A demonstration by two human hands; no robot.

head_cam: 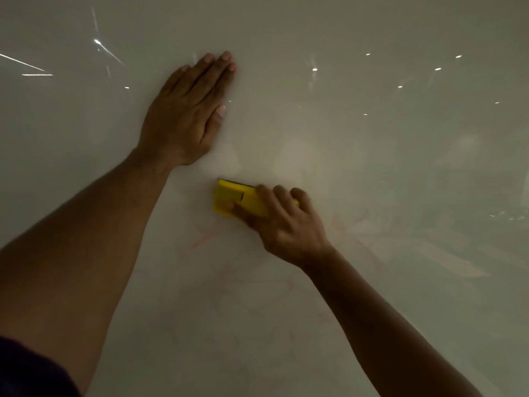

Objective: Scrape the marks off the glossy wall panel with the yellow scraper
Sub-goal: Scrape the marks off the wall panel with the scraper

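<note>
A glossy cream wall panel (372,173) fills the whole head view. Faint reddish marks (206,237) run across its lower middle and right. My right hand (286,222) grips the yellow scraper (229,200), fingers curled over its top and thumb on its face. The scraper's dark upper edge lies against the panel just below centre. My left hand (189,110) lies flat on the panel above and to the left of the scraper, fingers straight and together, pointing up and to the right.
Bright light reflections dot the panel at the upper left (98,41) and upper right (315,69). A dark sleeve (28,371) shows at the bottom left corner. No other object is on the wall.
</note>
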